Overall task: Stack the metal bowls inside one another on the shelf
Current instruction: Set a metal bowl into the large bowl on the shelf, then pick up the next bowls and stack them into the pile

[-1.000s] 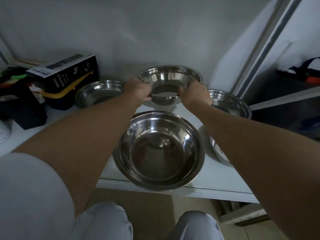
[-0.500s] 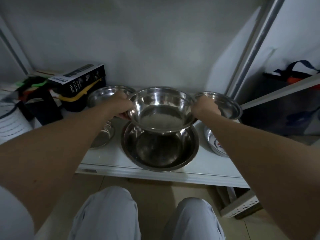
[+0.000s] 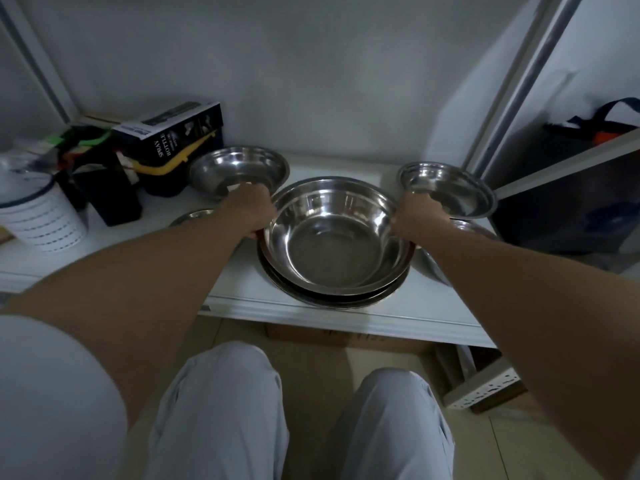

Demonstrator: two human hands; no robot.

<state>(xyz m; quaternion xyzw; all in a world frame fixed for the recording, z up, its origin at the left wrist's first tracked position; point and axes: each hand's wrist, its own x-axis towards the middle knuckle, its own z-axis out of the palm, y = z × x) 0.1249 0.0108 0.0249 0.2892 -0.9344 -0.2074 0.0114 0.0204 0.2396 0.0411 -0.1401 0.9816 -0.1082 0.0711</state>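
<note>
Head view: left hand [image 3: 250, 210], right hand [image 3: 412, 216] grip bowl [image 3: 334, 237] rim; uneven release could leave it cocked in big bowl [image 3: 332, 301]

Left forearm hides most of a small bowl [image 3: 194, 213] at frame centre-left. Right forearm covers another bowl [image 3: 472, 227], centre-right. Lower nested bowl [image 3: 332, 299]: only rim shows. Fingertips hidden.

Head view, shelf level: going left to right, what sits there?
White canister → spray bottle box → back-left bowl → left hand → held bowl, nested in the large bowl → right hand → back-right bowl.
</note>
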